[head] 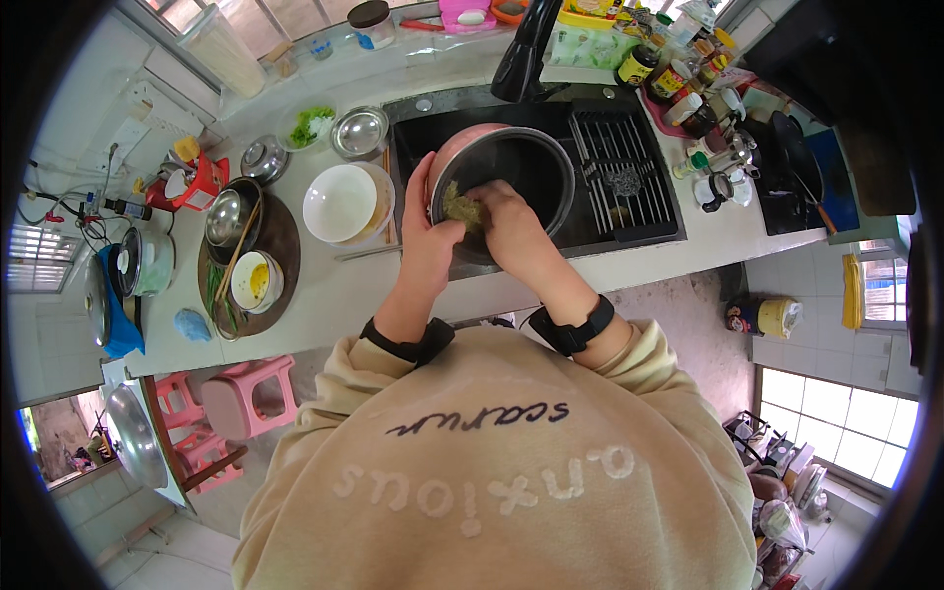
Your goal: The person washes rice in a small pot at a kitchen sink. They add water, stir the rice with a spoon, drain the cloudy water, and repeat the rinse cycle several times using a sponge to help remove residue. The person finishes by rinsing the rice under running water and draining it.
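A deep pot [537, 177], pinkish outside and dark inside, is tilted over the black sink [483, 112]. My left hand [430, 232] grips its left rim, with the thumb at the inside edge. Inside the pot, my right hand [505, 221] holds a yellowish-green scrubbing pad [461, 206] against the wall near my left thumb. The fingertips of my right hand are partly hidden. Above the pot stands the black faucet [520, 70]. A metal drying rack [619, 169] with a steel-wool scrubber [622, 181] on it spans the sink's right part.
White bowl [339, 203], metal bowl [360, 133] and a bowl of greens [306, 129] stand left of the sink. Farther left, a round brown tray [287, 295] holds bowls and chopsticks. Sauce bottles [670, 77] crowd the right back, near a wok [796, 158].
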A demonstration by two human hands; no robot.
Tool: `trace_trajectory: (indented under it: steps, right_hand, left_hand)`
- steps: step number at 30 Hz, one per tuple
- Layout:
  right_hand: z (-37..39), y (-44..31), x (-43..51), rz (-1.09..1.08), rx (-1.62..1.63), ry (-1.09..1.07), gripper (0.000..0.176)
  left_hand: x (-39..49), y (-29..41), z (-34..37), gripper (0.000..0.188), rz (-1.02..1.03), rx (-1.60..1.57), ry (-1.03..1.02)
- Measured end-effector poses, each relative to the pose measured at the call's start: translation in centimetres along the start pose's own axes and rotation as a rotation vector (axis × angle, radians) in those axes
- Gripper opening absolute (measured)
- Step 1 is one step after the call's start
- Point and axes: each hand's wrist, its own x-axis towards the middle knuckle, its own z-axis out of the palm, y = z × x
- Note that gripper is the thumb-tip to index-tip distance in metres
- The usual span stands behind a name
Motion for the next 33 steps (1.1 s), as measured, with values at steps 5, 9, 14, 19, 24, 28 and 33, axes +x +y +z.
trace_trajectory:
  steps: [5, 9, 14, 19, 24, 28, 33]
  right_hand:
    - [0.2, -0.3, 0.2, 0.039, 0.057, 0.232, 0.033]
    - [0.0, -0.3, 0.7, 0.066, 0.061, 0.061, 0.039]
    - [0.1, -0.2, 0.9, 0.031, 0.105, 0.252, 0.043]
    - [0.2, 0.0, 1.1, 0.115, 0.179, 0.102, 0.046]
    - [1.0, -0.4, 1.4, 0.108, 0.152, 0.099, 0.041]
    - [1.4, -1.0, 1.8, 0.031, 0.096, 0.081, 0.042]
    - [1.2, -1.7, 2.1, 0.03, -0.008, -0.065, 0.043]
  left_hand:
    - [0.1, 0.1, -0.2, 0.089, -0.002, -0.014, 0.01]
    - [0.1, 0.0, -0.4, 0.088, -0.019, -0.027, 0.025]
    - [-0.1, 0.0, -0.7, 0.089, -0.026, -0.036, 0.001]
    - [-0.3, -0.1, -1.0, 0.09, -0.036, -0.054, -0.005]
    - [-0.3, -0.6, -1.9, 0.087, -0.061, -0.11, 0.013]
    - [-0.1, -1.0, -2.7, 0.084, -0.092, -0.139, 0.046]
    - [-0.2, -1.0, -3.1, 0.082, -0.091, -0.177, 0.041]
